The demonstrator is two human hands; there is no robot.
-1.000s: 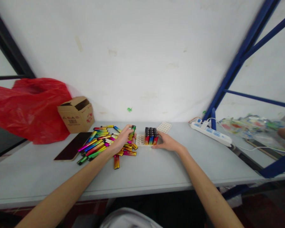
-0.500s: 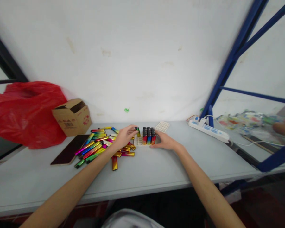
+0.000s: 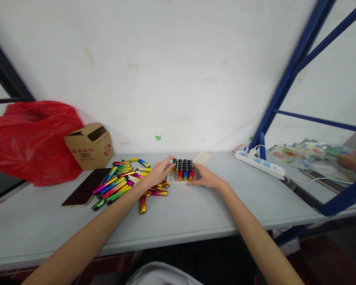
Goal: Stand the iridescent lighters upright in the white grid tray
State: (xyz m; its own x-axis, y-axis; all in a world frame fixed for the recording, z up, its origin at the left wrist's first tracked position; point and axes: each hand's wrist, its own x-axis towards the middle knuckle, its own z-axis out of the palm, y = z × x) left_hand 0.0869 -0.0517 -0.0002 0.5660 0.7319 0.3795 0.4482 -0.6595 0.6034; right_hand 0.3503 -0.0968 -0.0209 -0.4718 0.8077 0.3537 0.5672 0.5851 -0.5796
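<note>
Upright lighters with black tops (image 3: pixel 186 171) stand in rows on the right part of a pale tray with round holes (image 3: pixel 173 177). My left hand (image 3: pixel 161 171) pinches a green lighter (image 3: pixel 175 163) upright at the tray's back left, beside the rows. My right hand (image 3: pixel 204 176) rests against the right side of the rows, thumb at the front and fingers behind. Left of the tray lies a loose pile of shiny coloured lighters (image 3: pixel 115 186), partly hidden by my left hand and forearm.
A dark phone (image 3: pixel 87 188), a cardboard box (image 3: pixel 90 148) and a red plastic bag (image 3: pixel 35 142) are on the left. Behind the rows lies another pale tray (image 3: pixel 202 159). To the right are a power strip (image 3: pixel 259 163), a blue frame (image 3: pixel 277 101) and another person's hand (image 3: pixel 353 163).
My left hand has moved slightly right with the green lighter, which is now lower and close against the upright rows. My right hand has stayed in place.
</note>
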